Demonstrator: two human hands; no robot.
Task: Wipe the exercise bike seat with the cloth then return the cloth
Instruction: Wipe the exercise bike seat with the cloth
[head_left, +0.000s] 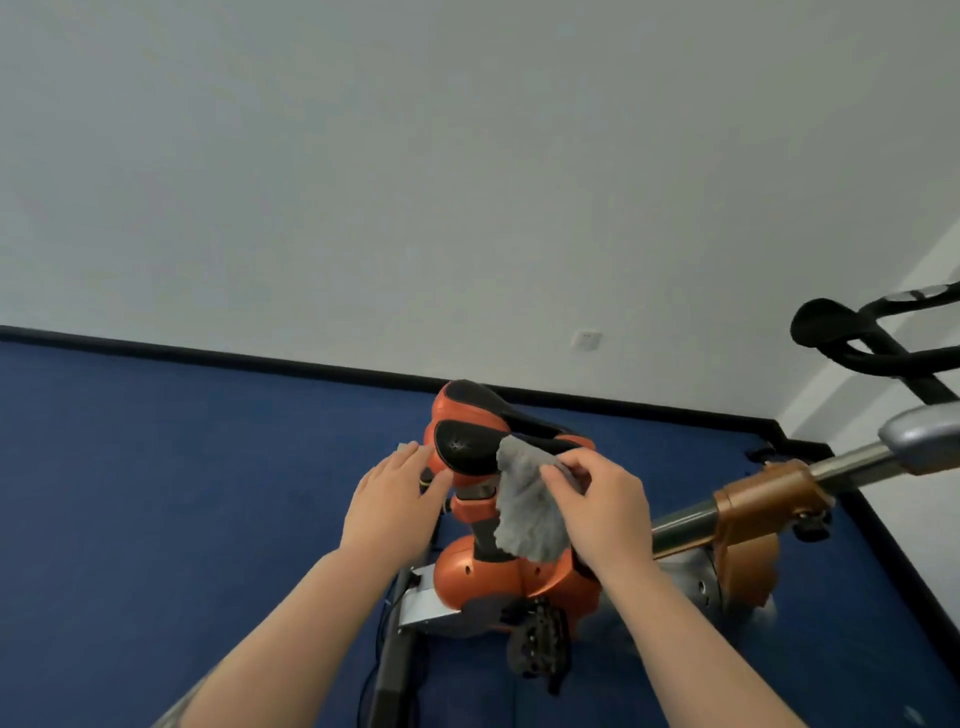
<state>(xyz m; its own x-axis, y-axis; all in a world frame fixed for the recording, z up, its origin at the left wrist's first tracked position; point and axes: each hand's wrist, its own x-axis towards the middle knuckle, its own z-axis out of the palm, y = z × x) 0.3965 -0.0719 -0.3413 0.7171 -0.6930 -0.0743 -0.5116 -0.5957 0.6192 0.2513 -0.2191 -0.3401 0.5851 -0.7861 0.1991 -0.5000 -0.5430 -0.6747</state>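
Note:
The exercise bike seat (467, 426) is black with orange edges and sits in the middle of the view, on an orange post. A crumpled grey cloth (524, 506) hangs over the seat's right side and down past the post. My right hand (597, 504) pinches the cloth's upper edge between thumb and fingers. My left hand (392, 499) is flat with fingers apart, its fingertips touching the seat's left rear edge and holding nothing.
The bike's orange body (498, 577) and a black pedal (537, 642) lie below the seat. A steel bar with an orange clamp (763, 499) runs to the right, with black handlebars (852, 338) above. Blue floor (156, 493) spreads left; a white wall (467, 182) stands behind.

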